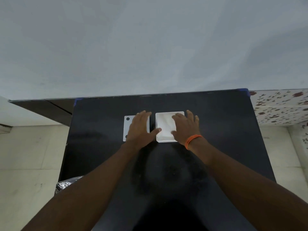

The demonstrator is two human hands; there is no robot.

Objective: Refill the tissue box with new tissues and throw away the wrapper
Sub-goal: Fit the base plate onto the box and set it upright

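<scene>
A white square tissue box (170, 113) stands open on the black table (216, 130), with white tissues (165, 125) lying inside it. My right hand (185, 128) lies flat over the box's right side, fingers spread, pressing on the tissues. To the left lies the flat white lid (128, 126) with dark round spots at its corners. My left hand (141, 129) rests flat on the lid, its thumb reaching to the box's left wall. No wrapper can be made out on the table.
A pale wall (150, 47) rises behind the table's far edge. A dark patterned bag or bin (66, 183) sits at the table's near left. Tiled floor (25, 155) lies on both sides, with a flowered surface (280, 105) at the far right.
</scene>
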